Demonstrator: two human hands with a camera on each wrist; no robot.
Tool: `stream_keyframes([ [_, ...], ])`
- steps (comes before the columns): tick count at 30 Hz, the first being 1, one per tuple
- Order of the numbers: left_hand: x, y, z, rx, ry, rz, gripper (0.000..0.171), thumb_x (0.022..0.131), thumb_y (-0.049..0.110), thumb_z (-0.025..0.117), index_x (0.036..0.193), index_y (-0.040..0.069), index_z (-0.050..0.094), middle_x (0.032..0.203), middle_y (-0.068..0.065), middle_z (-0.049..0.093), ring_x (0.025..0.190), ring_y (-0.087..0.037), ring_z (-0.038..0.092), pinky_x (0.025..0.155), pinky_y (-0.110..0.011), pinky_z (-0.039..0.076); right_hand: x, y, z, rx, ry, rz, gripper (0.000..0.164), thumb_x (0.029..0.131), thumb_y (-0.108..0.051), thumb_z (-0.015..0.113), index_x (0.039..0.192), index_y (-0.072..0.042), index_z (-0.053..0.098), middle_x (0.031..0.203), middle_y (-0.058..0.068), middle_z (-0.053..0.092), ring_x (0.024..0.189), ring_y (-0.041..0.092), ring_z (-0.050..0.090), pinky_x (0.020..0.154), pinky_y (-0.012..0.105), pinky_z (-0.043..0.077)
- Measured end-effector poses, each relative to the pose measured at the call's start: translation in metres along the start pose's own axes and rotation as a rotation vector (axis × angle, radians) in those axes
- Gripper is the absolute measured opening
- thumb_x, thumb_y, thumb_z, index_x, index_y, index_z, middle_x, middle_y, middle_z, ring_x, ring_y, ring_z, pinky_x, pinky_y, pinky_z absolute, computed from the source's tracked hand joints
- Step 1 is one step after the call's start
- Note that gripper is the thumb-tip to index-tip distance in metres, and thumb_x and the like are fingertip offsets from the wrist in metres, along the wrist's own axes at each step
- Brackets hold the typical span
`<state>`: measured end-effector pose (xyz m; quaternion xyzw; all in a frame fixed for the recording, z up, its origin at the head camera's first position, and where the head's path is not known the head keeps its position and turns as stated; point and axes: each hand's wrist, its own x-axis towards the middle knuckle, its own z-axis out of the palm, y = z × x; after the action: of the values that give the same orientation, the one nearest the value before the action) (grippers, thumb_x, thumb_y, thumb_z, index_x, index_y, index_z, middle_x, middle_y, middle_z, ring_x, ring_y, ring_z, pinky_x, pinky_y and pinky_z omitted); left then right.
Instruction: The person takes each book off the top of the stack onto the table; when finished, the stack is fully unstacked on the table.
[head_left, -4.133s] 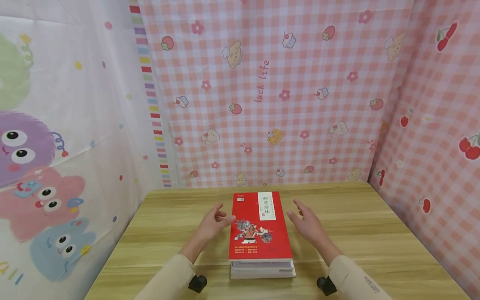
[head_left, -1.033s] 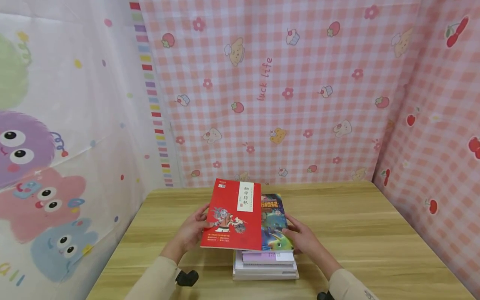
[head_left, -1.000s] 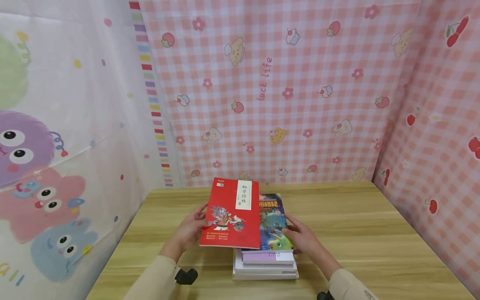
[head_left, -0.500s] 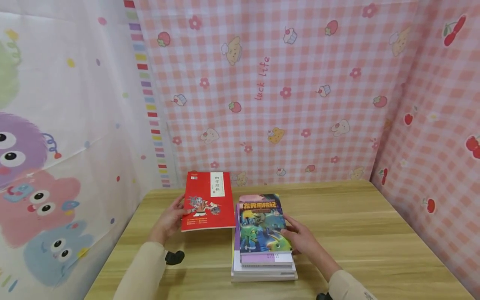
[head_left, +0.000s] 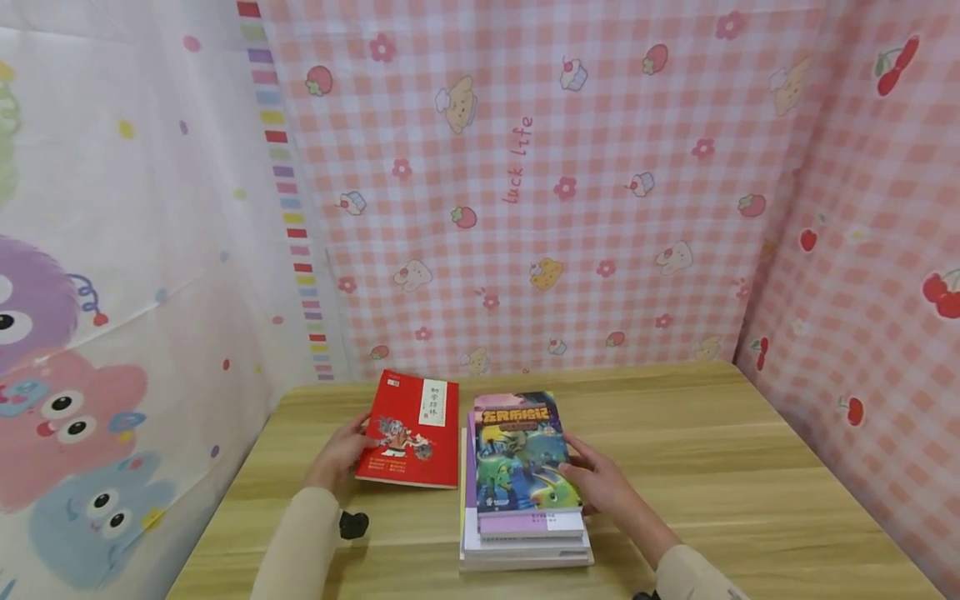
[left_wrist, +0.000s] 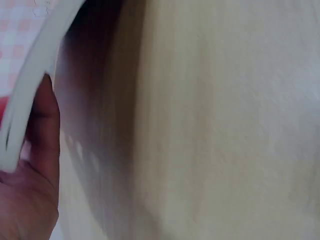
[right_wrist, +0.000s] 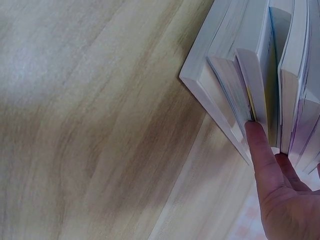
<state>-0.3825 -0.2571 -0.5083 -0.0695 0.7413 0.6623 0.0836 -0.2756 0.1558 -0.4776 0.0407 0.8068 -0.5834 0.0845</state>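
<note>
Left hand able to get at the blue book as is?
Probably not: the left hand holds the red book and would likely need to let go first. No book covers the blue book, though.

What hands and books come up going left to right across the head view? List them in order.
Left hand, red book, book stack, right hand.

The left hand (left_wrist: 37, 182) holds a book (left_wrist: 32, 75), whose pale edge slants up from the lower left. Beside it spreads the wood-grained tabletop (left_wrist: 225, 125), crossed by a dark shadow (left_wrist: 105, 110); pink-and-white checked cloth (left_wrist: 12, 50) shows at upper left.
</note>
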Motion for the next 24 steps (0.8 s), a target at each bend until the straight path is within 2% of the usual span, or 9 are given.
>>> stream_keyframes([
  [3, 0.003, 0.003, 0.005, 0.091, 0.051, 0.033, 0.064, 0.096, -0.004, 0.049, 0.156, 0.005, 0.027, 0.141, -0.030, 0.041, 0.103, -0.034, 0.059, 0.075, -0.037, 0.057, 0.000, 0.001, 0.000, -0.008, 0.003, 0.003, 0.058, 0.102, -0.023, 0.056, 0.155, -0.021, 0.035, 0.146, 0.030, 0.041, 0.099, 0.030, 0.063, 0.068, 0.044, 0.058],
  [6, 0.004, 0.005, 0.010, 0.236, 0.094, 0.063, 0.061, 0.097, 0.000, 0.054, 0.153, 0.000, 0.031, 0.143, -0.031, 0.041, 0.114, -0.040, 0.054, 0.085, -0.043, 0.055, 0.001, 0.001, 0.000, -0.001, -0.002, 0.005, 0.058, 0.102, -0.022, 0.056, 0.156, -0.020, 0.035, 0.146, 0.030, 0.041, 0.098, 0.029, 0.063, 0.067, 0.044, 0.058],
  [10, -0.001, 0.008, 0.014, 0.381, 0.137, 0.059, 0.061, 0.096, 0.006, 0.060, 0.151, 0.000, 0.035, 0.148, -0.029, 0.037, 0.121, -0.041, 0.047, 0.097, -0.053, 0.047, 0.002, 0.000, 0.001, 0.007, -0.007, 0.003, 0.058, 0.102, -0.023, 0.056, 0.155, -0.019, 0.035, 0.146, 0.030, 0.042, 0.097, 0.028, 0.063, 0.067, 0.044, 0.058],
  [15, -0.009, 0.015, 0.018, 0.405, 0.150, 0.083, 0.061, 0.097, 0.016, 0.062, 0.151, 0.002, 0.037, 0.148, -0.026, 0.038, 0.124, -0.041, 0.045, 0.102, -0.057, 0.043, 0.002, 0.000, 0.002, 0.011, -0.006, 0.000, 0.057, 0.102, -0.024, 0.055, 0.156, -0.020, 0.034, 0.146, 0.030, 0.041, 0.096, 0.027, 0.064, 0.068, 0.044, 0.058],
  [18, -0.016, 0.021, 0.024, 0.411, 0.133, 0.132, 0.062, 0.098, 0.018, 0.062, 0.150, -0.001, 0.036, 0.145, -0.028, 0.041, 0.126, -0.042, 0.044, 0.103, -0.056, 0.042, 0.003, -0.001, 0.003, 0.015, -0.009, 0.004, 0.058, 0.103, -0.023, 0.055, 0.156, -0.022, 0.033, 0.145, 0.030, 0.042, 0.093, 0.027, 0.064, 0.069, 0.045, 0.058],
  [22, -0.028, 0.026, 0.040, 0.421, 0.107, 0.199, 0.063, 0.097, 0.019, 0.064, 0.148, -0.005, 0.037, 0.134, -0.028, 0.050, 0.120, -0.040, 0.049, 0.099, -0.051, 0.047, 0.002, -0.001, 0.004, 0.011, -0.005, -0.003, 0.057, 0.103, -0.023, 0.054, 0.156, -0.021, 0.033, 0.145, 0.029, 0.043, 0.094, 0.027, 0.064, 0.068, 0.044, 0.058],
  [24, -0.035, 0.026, 0.049, 0.400, 0.089, 0.212, 0.063, 0.097, 0.020, 0.065, 0.148, -0.005, 0.038, 0.129, -0.025, 0.053, 0.115, -0.037, 0.053, 0.095, -0.047, 0.051, 0.001, 0.000, 0.003, 0.009, 0.002, -0.011, 0.056, 0.103, -0.022, 0.055, 0.155, -0.019, 0.035, 0.144, 0.029, 0.044, 0.094, 0.028, 0.064, 0.067, 0.044, 0.058],
])
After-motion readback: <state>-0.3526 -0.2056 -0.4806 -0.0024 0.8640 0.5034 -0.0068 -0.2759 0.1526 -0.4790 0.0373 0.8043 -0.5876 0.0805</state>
